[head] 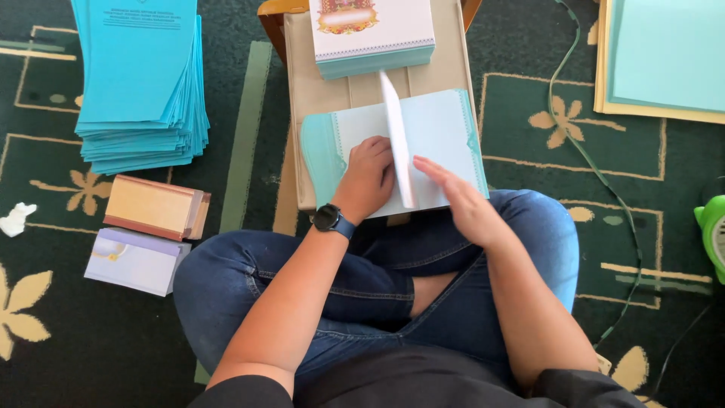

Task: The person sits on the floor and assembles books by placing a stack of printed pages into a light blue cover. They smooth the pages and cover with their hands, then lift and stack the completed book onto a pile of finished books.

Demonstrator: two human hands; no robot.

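Observation:
I sit cross-legged in jeans on a dark green patterned carpet. A pale turquoise card (442, 128) lies open on a beige board (317, 91) in front of my knees. Its white middle flap (396, 140) stands on edge between my hands. My left hand (368, 177), with a black watch on the wrist, is curled into a fist and presses on the card's left half. My right hand (457, 200) lies flat, fingers together, on the right half beside the flap. A stack of white cards with an ornate coloured design (370, 34) sits at the board's far end.
A tall pile of turquoise sheets (140, 83) lies at the left. Below it are a brown-edged card stack (155, 205) and a pale lilac stack (134, 261). Light blue sheets on a cream board (664, 57) fill the top right. A green object (714, 230) and a thin cord (596, 166) are at the right.

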